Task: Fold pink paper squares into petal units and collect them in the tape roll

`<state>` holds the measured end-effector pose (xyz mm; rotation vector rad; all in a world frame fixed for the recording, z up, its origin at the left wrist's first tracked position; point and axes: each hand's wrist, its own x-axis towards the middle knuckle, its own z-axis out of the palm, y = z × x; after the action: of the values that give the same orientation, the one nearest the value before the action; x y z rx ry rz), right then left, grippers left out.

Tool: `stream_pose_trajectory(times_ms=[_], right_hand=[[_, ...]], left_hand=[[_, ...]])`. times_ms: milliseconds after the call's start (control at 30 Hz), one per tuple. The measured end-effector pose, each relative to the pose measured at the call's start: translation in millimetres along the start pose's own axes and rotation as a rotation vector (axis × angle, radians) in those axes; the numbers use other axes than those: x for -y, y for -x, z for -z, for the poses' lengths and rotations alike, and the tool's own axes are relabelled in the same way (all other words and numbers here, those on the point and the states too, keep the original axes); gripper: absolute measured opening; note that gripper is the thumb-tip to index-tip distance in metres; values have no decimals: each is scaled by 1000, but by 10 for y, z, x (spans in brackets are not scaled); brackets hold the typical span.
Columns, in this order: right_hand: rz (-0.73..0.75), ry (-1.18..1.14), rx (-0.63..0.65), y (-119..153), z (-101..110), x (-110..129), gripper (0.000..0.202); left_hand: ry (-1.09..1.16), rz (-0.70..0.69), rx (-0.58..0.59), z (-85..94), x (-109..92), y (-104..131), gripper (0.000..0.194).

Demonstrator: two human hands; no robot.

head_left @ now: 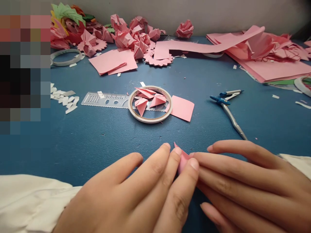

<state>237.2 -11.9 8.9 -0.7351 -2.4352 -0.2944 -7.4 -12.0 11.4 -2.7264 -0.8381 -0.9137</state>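
A small folded piece of pink paper (184,158) is pinched between my two hands near the front of the blue table. Its pointed tip sticks up past the fingertips, while its lower part is hidden. My left hand (136,194) is closed on its left side, thumb and fingers pressed to the paper. From the right, my right hand (247,181) grips the edge with its fingertips. Just beyond lies a roll of double-sided tape (131,111), with several folded pink pieces (141,105) inside its ring. A pink paper square (183,108) is beside the roll.
A clear stencil ruler (97,100) lies partly under the tape roll. To the right is a compass (230,113). White paper scraps (70,102) lie at left. Crumpled pink paper flowers (128,35), a long strip (194,47) and pink sheets (274,69) fill the back.
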Motion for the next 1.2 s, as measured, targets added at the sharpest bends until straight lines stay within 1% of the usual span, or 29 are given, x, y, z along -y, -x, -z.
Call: stream_pose_trajectory(times_ms=[33,100,233,267,333,367,400,433,467,500,567,600,667,700,767,833,900,933,1000,1033,1067,1100,1133,1200], right_hand=[[8,1,7,-12,9,-8,54],[26,-11,36,-29,39,-21,52],[28,-31,72,-37,91,-34,45],[27,-22,56,-37,87,-36,46],[0,5,-6,-42,62,-39,51],[-30,36,-75,-47,45,-41,56],[-44,14,-82,-54,31,-43,55],[-6,-27,17,-62,23,-44,46],[11,-55,18,-69,22,-45,45],[-34,-39,-56,-74,27,-46,51],[-70,-35,-55,-72,45,-45,53],[-18,-69,16,-64,51,-43,47],[-22,-100,6,-36,39,-32,45],[-45,-105,8,-19,21,-24,47],[-75,-85,-31,10,-19,-7,53],[-73,-59,-50,24,-33,-2,58],[-39,-48,5,30,5,-13,56],[-21,-42,48,37,39,-23,51],[2,-22,144,73,113,-39,32],[-9,-3,173,104,141,-42,23],[-16,14,199,141,159,-41,21],[-34,34,200,182,164,-35,26],[-40,44,208,223,158,-26,32],[-39,50,216,290,123,-6,38]], left_hand=[[7,2,-18,-4,-2,-12,33],[6,-3,-9,-17,2,-33,37],[-7,-19,-50,-40,40,-61,38],[-4,-18,-52,-42,49,-64,36],[-5,-14,-13,-41,57,-67,30],[-6,-8,27,-39,55,-66,30],[-9,0,71,-36,51,-66,33],[-10,6,110,-34,45,-64,39],[-7,7,136,-32,39,-62,43],[-4,8,152,-31,34,-59,46],[4,10,165,-31,27,-52,48],[5,12,166,-33,27,-48,47],[3,17,153,-40,30,-42,41],[2,19,134,-44,34,-42,35],[9,7,65,-56,45,-47,25],[17,0,-8,-70,57,-58,34],[25,5,-49,-80,67,-63,43],[26,12,-47,-82,69,-61,45],[25,16,-16,-79,72,-45,44],[24,16,9,-74,71,-34,40],[23,15,43,-68,70,-23,35],[22,19,87,-61,69,-16,30],[23,22,124,-55,67,-13,33],[29,25,181,-47,64,-22,44]])
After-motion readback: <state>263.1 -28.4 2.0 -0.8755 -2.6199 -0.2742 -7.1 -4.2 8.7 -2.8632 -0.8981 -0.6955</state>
